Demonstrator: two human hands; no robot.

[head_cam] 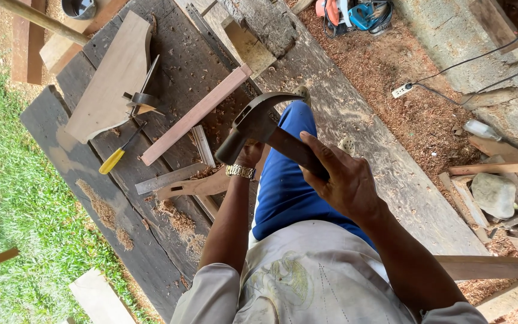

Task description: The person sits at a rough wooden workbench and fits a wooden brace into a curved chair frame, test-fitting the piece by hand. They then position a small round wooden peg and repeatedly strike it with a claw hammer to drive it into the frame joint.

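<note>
outdoors, beside grass, a dark, worn plank surface [91, 180] is lying strewn with sawdust and wood shavings. the right hand [346, 180] is closing its grip fully around the wooden handle of a claw hammer [256, 123], raised above the surface with its head pointing down-left. the left hand [248, 153] is reaching under the hammer head toward a pale shaped wood piece [190, 187]; whether its grip is open or closed i cannot tell, since the hammer is hiding the fingers. this is looking like the striking step, and the next move is calling for a steady downward swing clear of the left fingers. no packages, labels or signs are showing; a yellow-handled screwdriver [115, 157] and a reddish wood strip [196, 114] are lying nearby.
</note>
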